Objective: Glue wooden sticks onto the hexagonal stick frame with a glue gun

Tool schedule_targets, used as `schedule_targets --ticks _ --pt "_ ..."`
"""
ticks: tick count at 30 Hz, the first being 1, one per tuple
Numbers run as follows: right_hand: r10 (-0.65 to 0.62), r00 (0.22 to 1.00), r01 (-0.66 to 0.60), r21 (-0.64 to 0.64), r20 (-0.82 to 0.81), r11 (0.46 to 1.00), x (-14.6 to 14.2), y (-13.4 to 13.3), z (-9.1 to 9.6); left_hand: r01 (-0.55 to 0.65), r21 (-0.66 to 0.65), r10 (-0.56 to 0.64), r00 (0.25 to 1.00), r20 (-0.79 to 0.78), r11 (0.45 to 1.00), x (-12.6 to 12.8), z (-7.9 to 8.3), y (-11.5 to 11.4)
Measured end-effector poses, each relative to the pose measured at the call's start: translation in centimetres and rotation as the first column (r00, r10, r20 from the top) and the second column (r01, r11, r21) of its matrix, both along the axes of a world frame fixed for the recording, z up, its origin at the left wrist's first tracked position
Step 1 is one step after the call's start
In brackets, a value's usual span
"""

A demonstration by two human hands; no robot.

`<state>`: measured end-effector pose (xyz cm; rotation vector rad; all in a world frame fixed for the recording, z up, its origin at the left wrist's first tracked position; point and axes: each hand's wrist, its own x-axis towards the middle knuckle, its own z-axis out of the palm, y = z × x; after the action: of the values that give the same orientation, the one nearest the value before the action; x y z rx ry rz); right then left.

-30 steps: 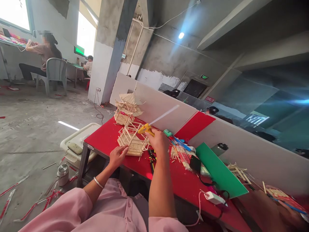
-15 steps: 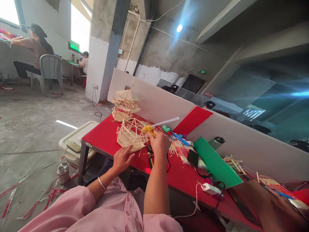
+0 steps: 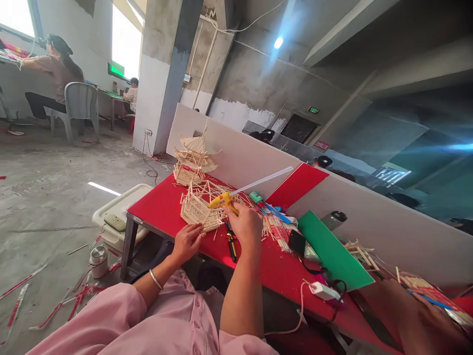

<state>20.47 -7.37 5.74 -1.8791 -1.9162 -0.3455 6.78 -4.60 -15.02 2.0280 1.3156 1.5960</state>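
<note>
My right hand (image 3: 247,224) is wrapped around the handle of a yellow hot glue gun (image 3: 220,199). A long translucent glue stick (image 3: 264,180) sticks out of its back, and its nozzle points left over a half-built wooden-stick structure (image 3: 195,211) with railings and open framing. My left hand (image 3: 187,243) rests at the structure's near edge, fingers stretched out and touching it, thumb apart. Behind stands a taller pagoda-like stick model (image 3: 192,157) with a tiered roof. Pliers with black-and-yellow handles (image 3: 231,245) lie beside my right wrist.
On the red table (image 3: 151,202) are bundled sticks (image 3: 277,229), a green-capped tube (image 3: 255,197), a green board (image 3: 332,251) and a white power adapter (image 3: 323,291). A white partition (image 3: 236,153) runs behind. Another person's blurred arm (image 3: 410,310) is at right.
The glue gun has moved slightly left and tipped, its nozzle lower over the stick structure and its glue stick now reaching farther right. My left hand stays at the structure's near edge.
</note>
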Motion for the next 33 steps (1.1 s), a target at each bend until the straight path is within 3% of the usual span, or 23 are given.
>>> schedule_targets --ticks 4,9,13,16,19,24,33 --pt "0.047 0.999 -0.047 0.011 -0.018 0.999 -0.4 0.5 -0.6 0.018 -0.025 -0.017 1.000 0.026 1.000 0.1 0.2 -0.1" --pt "0.069 0.998 -0.068 0.065 -0.008 0.996 -0.2 0.2 -0.8 0.030 -0.034 -0.022 0.974 0.227 0.999 -0.4 0.3 -0.1" --pt "0.022 1.000 -0.022 0.075 0.011 0.997 0.2 -0.3 -0.6 -0.128 -0.061 0.141 0.931 0.336 0.990 -2.0 0.8 1.0" --pt "-0.031 0.999 0.030 0.103 0.006 0.994 0.4 -0.4 -0.6 -0.265 -0.077 0.274 0.882 0.384 0.961 -3.2 1.3 3.0" --pt "-0.073 0.997 0.073 0.049 0.002 0.996 0.4 -0.3 -0.6 -0.327 -0.088 0.335 0.858 0.391 0.941 -3.6 1.4 5.3" --pt "-0.043 0.999 0.043 -0.001 -0.024 0.999 0.3 -0.5 -0.5 -0.284 -0.092 0.298 0.888 0.352 0.954 -3.1 1.0 7.0" --pt "-0.030 1.000 0.030 0.112 0.002 0.993 0.2 1.3 -1.5 -0.251 -0.069 0.259 0.904 0.341 0.966 -3.0 0.6 6.3"
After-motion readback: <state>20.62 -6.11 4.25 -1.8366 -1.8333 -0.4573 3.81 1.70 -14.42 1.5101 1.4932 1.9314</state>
